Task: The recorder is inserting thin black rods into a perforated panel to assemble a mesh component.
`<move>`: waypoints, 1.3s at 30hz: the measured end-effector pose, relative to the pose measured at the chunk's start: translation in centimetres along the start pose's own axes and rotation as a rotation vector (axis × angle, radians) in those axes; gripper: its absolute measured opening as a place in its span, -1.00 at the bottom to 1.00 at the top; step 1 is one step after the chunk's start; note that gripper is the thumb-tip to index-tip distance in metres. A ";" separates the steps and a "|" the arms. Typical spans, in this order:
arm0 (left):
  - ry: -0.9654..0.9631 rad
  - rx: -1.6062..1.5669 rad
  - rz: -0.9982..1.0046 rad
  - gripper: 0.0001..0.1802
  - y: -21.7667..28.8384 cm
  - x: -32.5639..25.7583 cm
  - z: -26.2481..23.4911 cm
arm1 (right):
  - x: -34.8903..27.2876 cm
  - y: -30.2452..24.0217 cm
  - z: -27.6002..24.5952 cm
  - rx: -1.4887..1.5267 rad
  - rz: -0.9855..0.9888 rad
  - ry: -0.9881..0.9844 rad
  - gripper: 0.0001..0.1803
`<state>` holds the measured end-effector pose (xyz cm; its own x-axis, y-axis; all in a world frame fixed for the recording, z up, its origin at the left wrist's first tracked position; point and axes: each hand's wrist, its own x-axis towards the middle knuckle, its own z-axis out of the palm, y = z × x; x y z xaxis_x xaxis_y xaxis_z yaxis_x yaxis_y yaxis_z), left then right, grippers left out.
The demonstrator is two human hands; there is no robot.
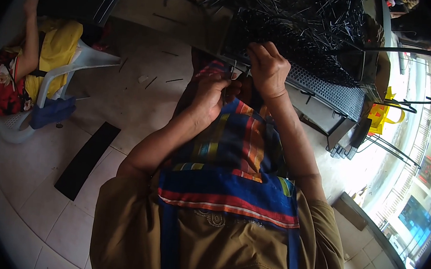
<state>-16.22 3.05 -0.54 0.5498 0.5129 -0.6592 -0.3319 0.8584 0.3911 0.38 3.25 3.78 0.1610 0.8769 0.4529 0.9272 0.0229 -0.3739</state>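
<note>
Above my lap, my left hand is closed around a thin, greyish metal-looking piece that sticks up past its fingers. Its exact kind is too small to tell. Just to the right and a little farther off, my right hand is closed, its fingers bent down and pressed together; what they hold, if anything, is hidden. A small dark shape shows between the two hands. Beyond my right hand lies a large heap of thin black strips, resting on a grey perforated tray.
A striped, colourful apron covers my lap. At the left, another person in a yellow apron sits on a white plastic chair. On the tiled floor lie a black flat strip and several thin scraps. A yellow bag hangs at the right.
</note>
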 end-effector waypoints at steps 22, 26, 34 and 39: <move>-0.109 -0.036 0.029 -0.82 0.4 -0.3 1.0 | -0.4 0.7 -1.0 -0.167 -0.094 -0.217 -0.42; -0.126 -0.057 0.019 -0.81 0.5 0.0 0.9 | -0.2 1.4 -0.7 -0.145 -0.149 -0.267 -0.40; -0.172 -0.048 0.035 -0.78 0.4 -0.3 0.9 | -2.1 0.8 -0.6 0.141 0.030 -0.055 -0.66; -0.182 -0.037 0.003 -0.77 0.8 -0.7 2.1 | -2.7 0.8 -0.9 0.870 0.718 -0.186 -0.86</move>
<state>-15.28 3.39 1.61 0.6777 0.5102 -0.5296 -0.3595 0.8581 0.3667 0.97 0.47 3.04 0.4396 0.8775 -0.1916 0.0808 -0.2511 -0.9646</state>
